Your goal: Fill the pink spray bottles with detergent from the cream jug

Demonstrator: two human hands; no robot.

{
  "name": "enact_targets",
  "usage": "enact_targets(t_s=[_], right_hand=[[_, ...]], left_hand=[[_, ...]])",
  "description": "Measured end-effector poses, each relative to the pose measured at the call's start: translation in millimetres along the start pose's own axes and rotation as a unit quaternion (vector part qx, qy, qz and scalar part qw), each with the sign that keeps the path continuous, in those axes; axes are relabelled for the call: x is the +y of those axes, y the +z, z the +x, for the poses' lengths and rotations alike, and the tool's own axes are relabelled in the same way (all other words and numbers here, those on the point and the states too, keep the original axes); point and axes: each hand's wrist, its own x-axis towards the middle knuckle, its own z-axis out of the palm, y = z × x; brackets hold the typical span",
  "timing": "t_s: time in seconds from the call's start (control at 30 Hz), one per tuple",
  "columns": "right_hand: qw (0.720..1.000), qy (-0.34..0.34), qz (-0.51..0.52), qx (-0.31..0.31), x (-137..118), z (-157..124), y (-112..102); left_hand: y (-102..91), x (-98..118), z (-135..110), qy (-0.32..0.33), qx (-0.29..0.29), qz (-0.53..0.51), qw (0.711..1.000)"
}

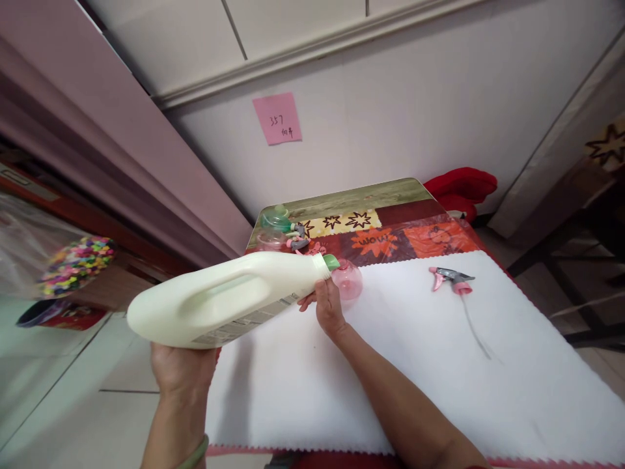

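Observation:
A large cream detergent bottle (234, 293) with a moulded handle is tilted almost level above the table. Its green spout (332, 262) points at the mouth of a translucent pink spray bottle (349, 281), which stands with its top off. My left hand (183, 371) holds up the detergent bottle's base from below; most of its fingers are hidden behind it. Closed around the neck is my right hand (327, 306), just beside the pink bottle. Whether liquid is flowing cannot be seen. A pink and grey trigger spray head (453, 277) with a clear tube lies on the white cloth to the right.
At the table's back left stand a green spray bottle (277, 218) and another pink spray bottle (269, 242). White cloth (415, 378) covers much of the patterned table. A pink note (278, 118) is on the wall; a bag of colourful pieces (78, 264) hangs at left.

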Motion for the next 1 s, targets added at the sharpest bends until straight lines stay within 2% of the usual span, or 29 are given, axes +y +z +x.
enact_targets(t_s=[0.2,0.53,1.0], right_hand=[[1.000,-0.002,0.009,0.002,-3.1,0.2,0.1],[1.000,0.002,0.010,0.006,-2.3,1.1,-0.4],[1.000,0.003,0.024,0.008,-5.1,1.6,1.4]], left_hand=[[9.5,5.5,-4.6,0.000,0.021,0.024,0.999],[3.7,1.9,-0.8,-0.003,-0.003,0.014,1.000],[10.1,8.5,-7.9,-0.018,0.004,0.019,1.000]])
